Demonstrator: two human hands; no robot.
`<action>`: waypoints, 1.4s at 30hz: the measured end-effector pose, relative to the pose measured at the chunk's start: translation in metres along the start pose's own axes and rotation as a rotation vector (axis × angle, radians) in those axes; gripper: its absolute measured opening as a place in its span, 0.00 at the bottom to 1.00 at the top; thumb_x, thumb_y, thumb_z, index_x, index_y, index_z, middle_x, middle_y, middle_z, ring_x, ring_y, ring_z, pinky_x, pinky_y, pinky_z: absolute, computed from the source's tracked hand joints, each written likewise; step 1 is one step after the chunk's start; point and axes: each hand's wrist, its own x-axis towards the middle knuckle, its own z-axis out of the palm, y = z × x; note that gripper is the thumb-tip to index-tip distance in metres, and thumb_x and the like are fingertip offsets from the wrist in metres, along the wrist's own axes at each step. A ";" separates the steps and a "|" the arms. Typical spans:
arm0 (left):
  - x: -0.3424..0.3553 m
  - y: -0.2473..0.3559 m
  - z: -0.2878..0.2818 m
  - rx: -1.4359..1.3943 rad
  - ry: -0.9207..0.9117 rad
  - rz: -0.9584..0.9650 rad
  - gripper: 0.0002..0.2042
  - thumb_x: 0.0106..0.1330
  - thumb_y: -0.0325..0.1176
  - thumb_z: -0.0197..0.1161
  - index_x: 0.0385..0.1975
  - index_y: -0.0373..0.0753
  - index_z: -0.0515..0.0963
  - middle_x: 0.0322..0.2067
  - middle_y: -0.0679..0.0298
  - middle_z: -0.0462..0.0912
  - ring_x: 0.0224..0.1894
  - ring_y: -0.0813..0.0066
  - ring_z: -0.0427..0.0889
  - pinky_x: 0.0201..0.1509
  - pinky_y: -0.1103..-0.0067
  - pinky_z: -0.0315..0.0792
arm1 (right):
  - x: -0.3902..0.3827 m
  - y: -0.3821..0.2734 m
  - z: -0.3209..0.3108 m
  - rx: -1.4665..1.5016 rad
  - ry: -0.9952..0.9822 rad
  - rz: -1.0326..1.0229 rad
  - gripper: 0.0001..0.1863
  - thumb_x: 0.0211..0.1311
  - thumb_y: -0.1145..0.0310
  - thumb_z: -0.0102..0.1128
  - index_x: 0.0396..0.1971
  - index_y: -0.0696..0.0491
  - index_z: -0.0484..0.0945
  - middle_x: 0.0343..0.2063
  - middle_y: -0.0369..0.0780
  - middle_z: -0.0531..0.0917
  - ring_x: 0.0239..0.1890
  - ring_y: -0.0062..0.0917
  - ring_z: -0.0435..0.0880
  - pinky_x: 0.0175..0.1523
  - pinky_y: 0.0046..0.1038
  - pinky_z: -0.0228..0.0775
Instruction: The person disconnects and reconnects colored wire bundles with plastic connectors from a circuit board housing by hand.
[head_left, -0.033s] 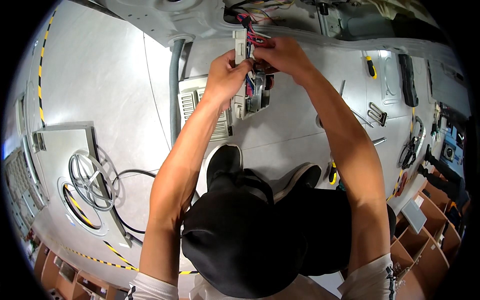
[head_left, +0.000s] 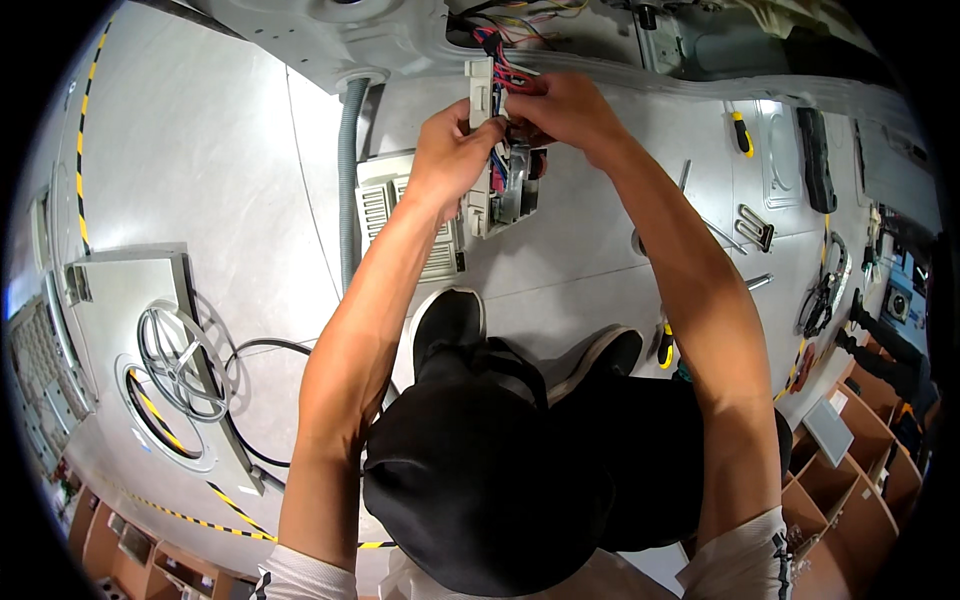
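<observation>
A long off-white plastic housing with a circuit board (head_left: 480, 212) hangs upright below the edge of a white metal appliance cabinet (head_left: 410, 45). My left hand (head_left: 452, 155) is closed around the housing's left side, its thumb over the wiring. Beside it, the fingers of my right hand (head_left: 568, 112) are bent in and closed on wires at the housing's upper part. Red and blue wires (head_left: 513, 76) run from there up into an opening in the cabinet. My fingertips hide the exact connector between the hands.
A grey corrugated hose (head_left: 350, 185) hangs left of a vented off-white panel (head_left: 440, 262) on the floor. At left lie a panel with a round opening (head_left: 230, 440) and a grey pulley wheel (head_left: 165, 375). Yellow-black screwdrivers (head_left: 741, 134) and a heating element (head_left: 755, 228) are at right.
</observation>
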 end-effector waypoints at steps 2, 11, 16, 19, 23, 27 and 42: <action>0.002 -0.001 -0.002 0.004 -0.014 0.007 0.10 0.63 0.24 0.53 0.42 0.28 0.73 0.29 0.59 0.81 0.27 0.80 0.79 0.31 0.82 0.73 | 0.007 0.003 -0.002 -0.049 -0.008 -0.007 0.12 0.51 0.66 0.60 0.29 0.60 0.79 0.24 0.37 0.81 0.25 0.18 0.80 0.33 0.22 0.76; 0.005 -0.010 -0.002 0.022 0.026 0.066 0.09 0.60 0.24 0.55 0.38 0.29 0.75 0.25 0.64 0.80 0.24 0.84 0.74 0.27 0.84 0.69 | 0.004 0.006 0.002 0.283 -0.068 0.091 0.10 0.53 0.66 0.60 0.30 0.58 0.79 0.24 0.36 0.80 0.26 0.18 0.79 0.34 0.22 0.75; 0.015 -0.024 -0.005 0.257 0.135 0.151 0.11 0.57 0.29 0.56 0.37 0.29 0.76 0.18 0.66 0.77 0.21 0.85 0.72 0.26 0.83 0.67 | 0.007 0.008 0.004 0.218 -0.051 0.063 0.10 0.53 0.67 0.59 0.30 0.59 0.78 0.24 0.36 0.80 0.26 0.18 0.79 0.35 0.22 0.75; 0.016 -0.026 -0.005 0.217 0.132 0.171 0.12 0.56 0.30 0.56 0.37 0.29 0.77 0.17 0.66 0.77 0.20 0.84 0.72 0.26 0.82 0.67 | 0.003 0.006 0.006 0.211 -0.020 0.051 0.10 0.52 0.68 0.59 0.29 0.59 0.78 0.24 0.36 0.80 0.25 0.18 0.78 0.35 0.22 0.75; 0.019 -0.028 -0.007 0.192 0.126 0.172 0.13 0.56 0.30 0.56 0.38 0.30 0.77 0.17 0.65 0.77 0.20 0.81 0.74 0.26 0.81 0.68 | 0.000 0.004 0.004 0.269 -0.043 0.084 0.09 0.52 0.68 0.59 0.30 0.58 0.78 0.24 0.36 0.79 0.25 0.18 0.79 0.35 0.22 0.75; 0.013 -0.020 -0.006 0.289 0.106 0.129 0.12 0.57 0.31 0.57 0.36 0.30 0.77 0.18 0.63 0.79 0.21 0.79 0.76 0.27 0.80 0.69 | -0.001 0.005 0.001 0.258 -0.072 0.118 0.09 0.52 0.67 0.59 0.29 0.57 0.78 0.24 0.36 0.79 0.26 0.17 0.79 0.36 0.23 0.77; 0.027 -0.023 -0.018 0.047 -0.149 0.067 0.28 0.57 0.38 0.61 0.55 0.31 0.61 0.42 0.54 0.76 0.44 0.71 0.76 0.47 0.78 0.71 | -0.001 -0.006 -0.013 0.286 -0.250 0.107 0.11 0.55 0.68 0.61 0.34 0.60 0.78 0.31 0.39 0.82 0.32 0.20 0.82 0.44 0.23 0.77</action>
